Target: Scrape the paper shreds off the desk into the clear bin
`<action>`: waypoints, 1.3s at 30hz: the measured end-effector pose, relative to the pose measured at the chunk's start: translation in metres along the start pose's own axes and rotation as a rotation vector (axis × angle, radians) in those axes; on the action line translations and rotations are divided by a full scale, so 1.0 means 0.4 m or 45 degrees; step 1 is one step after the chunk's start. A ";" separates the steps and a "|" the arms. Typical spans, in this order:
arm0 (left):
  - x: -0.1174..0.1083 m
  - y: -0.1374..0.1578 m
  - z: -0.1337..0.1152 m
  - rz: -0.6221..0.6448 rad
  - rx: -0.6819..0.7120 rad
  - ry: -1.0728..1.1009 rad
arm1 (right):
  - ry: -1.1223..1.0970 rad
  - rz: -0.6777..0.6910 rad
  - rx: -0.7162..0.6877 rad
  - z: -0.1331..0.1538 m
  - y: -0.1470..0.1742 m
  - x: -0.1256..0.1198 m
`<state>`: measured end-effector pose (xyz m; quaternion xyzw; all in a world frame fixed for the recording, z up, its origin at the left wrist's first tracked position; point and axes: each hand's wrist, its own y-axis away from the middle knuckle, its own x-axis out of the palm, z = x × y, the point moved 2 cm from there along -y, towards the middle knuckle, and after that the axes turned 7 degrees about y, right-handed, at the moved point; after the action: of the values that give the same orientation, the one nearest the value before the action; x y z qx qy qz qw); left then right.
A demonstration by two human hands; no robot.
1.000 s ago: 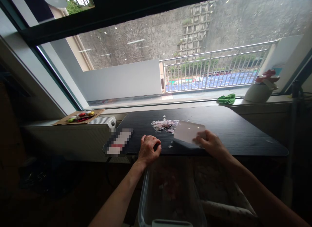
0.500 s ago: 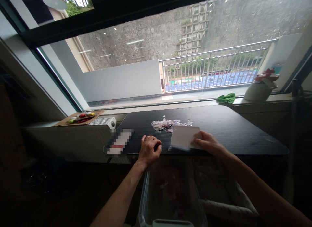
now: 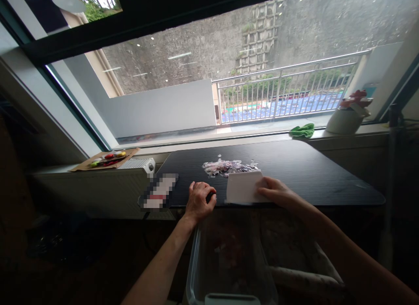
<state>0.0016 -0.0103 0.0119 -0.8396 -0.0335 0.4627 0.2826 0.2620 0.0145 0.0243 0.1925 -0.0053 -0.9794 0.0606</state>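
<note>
My right hand (image 3: 273, 190) grips the right side of a white scraper (image 3: 244, 187), a flat rectangular piece with rounded corners and a small hole near one corner. It stands tilted at the front edge of the black table (image 3: 307, 174). Just behind it lies a loose pile of small pale paper scraps (image 3: 225, 166). My left hand (image 3: 201, 199) rests at the table's front edge with its fingers curled; a dark spot shows between thumb and forefinger, and I cannot make out what it is. Below the edge sits a clear plastic bin (image 3: 193, 270) with some scraps inside.
A pixelated flat object (image 3: 160, 191) lies at the table's left end. On the left ledge are a brown board (image 3: 81, 166) with colourful items and a white radiator (image 3: 144, 165). A green cloth (image 3: 303, 130) and a white pot (image 3: 343, 121) stand by the window.
The scraper has moved slightly toward me and left, down to the table's front edge, with my right hand. My left hand stays in place.
</note>
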 end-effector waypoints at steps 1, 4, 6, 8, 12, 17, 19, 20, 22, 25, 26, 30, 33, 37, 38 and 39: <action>0.000 0.000 0.001 0.004 -0.001 0.000 | -0.005 0.012 0.007 -0.002 0.001 -0.001; 0.000 0.000 0.002 0.008 -0.001 -0.003 | -0.064 0.054 0.014 0.000 0.008 -0.003; -0.001 0.001 0.001 0.005 0.003 -0.008 | -0.124 0.079 0.017 0.005 0.013 -0.003; 0.000 0.001 -0.002 0.002 0.004 -0.009 | -0.147 0.066 0.013 0.007 0.013 -0.002; 0.002 -0.001 0.000 0.002 -0.009 0.017 | -0.079 -0.006 -0.027 -0.004 0.003 0.000; -0.013 -0.017 0.034 -0.045 -0.140 0.255 | -0.389 0.072 -0.011 -0.027 -0.001 -0.013; -0.024 -0.029 0.045 -0.064 -0.185 0.331 | -0.528 -0.016 0.018 -0.036 -0.003 -0.030; -0.029 -0.036 0.047 -0.069 -0.191 0.333 | -0.574 -0.062 0.032 -0.042 -0.005 -0.039; -0.034 -0.051 0.045 -0.080 -0.179 0.283 | -0.620 -0.183 0.049 -0.053 -0.012 -0.059; -0.023 -0.070 0.036 -0.082 -0.158 0.183 | -0.611 -0.478 0.003 -0.066 -0.029 -0.096; -0.015 -0.073 0.035 -0.079 -0.162 0.153 | -0.601 -0.581 -0.028 -0.069 -0.034 -0.109; 0.018 -0.073 0.043 -0.109 -0.209 0.036 | -0.538 -0.798 -0.146 -0.076 -0.050 -0.137; 0.027 -0.066 0.048 -0.156 -0.134 -0.036 | -0.425 -0.817 -0.238 -0.079 -0.056 -0.135; 0.025 -0.062 0.049 -0.154 -0.083 -0.077 | -0.248 -0.832 -0.260 -0.086 -0.056 -0.128; 0.024 -0.062 0.048 -0.150 -0.083 -0.081 | -0.213 -0.829 -0.257 -0.087 -0.055 -0.127; 0.024 -0.062 0.048 -0.147 -0.085 -0.085 | -0.187 -0.819 -0.257 -0.087 -0.054 -0.127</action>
<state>-0.0031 0.0219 0.0092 -0.8294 -0.1067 0.4719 0.2793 0.3196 0.0424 0.0104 0.1063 0.1483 -0.9552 -0.2331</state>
